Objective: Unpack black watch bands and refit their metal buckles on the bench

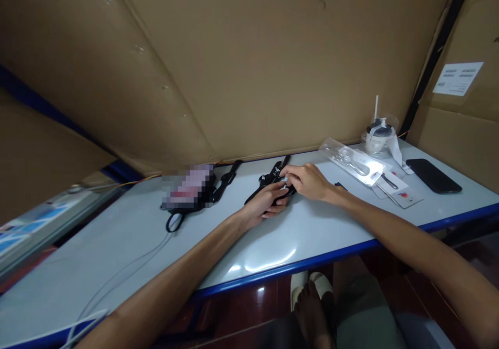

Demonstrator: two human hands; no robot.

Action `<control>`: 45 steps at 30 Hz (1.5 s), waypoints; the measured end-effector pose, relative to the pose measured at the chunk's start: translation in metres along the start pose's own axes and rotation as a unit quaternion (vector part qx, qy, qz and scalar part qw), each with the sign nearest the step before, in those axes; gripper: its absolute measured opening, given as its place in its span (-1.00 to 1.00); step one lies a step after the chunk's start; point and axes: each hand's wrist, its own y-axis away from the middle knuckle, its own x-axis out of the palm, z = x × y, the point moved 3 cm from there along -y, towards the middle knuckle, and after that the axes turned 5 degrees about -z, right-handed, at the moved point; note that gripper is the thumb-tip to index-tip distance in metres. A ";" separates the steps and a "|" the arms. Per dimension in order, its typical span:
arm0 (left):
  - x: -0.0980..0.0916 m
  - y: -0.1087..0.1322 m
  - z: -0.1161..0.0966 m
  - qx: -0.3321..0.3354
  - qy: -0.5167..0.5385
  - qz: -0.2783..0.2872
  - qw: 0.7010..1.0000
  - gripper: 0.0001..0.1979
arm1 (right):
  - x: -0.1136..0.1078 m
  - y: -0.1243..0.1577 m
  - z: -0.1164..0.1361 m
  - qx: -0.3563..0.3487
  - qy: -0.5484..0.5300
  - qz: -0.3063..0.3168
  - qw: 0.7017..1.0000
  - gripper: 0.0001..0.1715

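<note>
My left hand (268, 201) is closed around a small black watch-like item (281, 199) with a shiny part, held just above the table. My right hand (310, 182) pinches at the upper end of this item with thumb and forefinger. The fingers hide most of it, so its exact kind is unclear. Right behind my hands lie more black straps with a shiny clasp (266, 178). Farther left, a black watch with its band stretched out (227, 179) rests on the table.
The white table (253, 250) has a blue edge. At left are a blurred-out pouch-like thing (189, 188), a black loop (174, 222) and pale cables. At right lie clear packaging (353, 164), tweezers (389, 182), cards (407, 197), a black phone (433, 175) and a cup (377, 138). Cardboard walls surround it.
</note>
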 end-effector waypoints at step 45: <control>-0.019 0.017 -0.019 0.310 -0.341 -0.330 0.824 -0.52 | -0.015 0.000 0.015 0.033 -0.050 -0.111 0.992 -0.65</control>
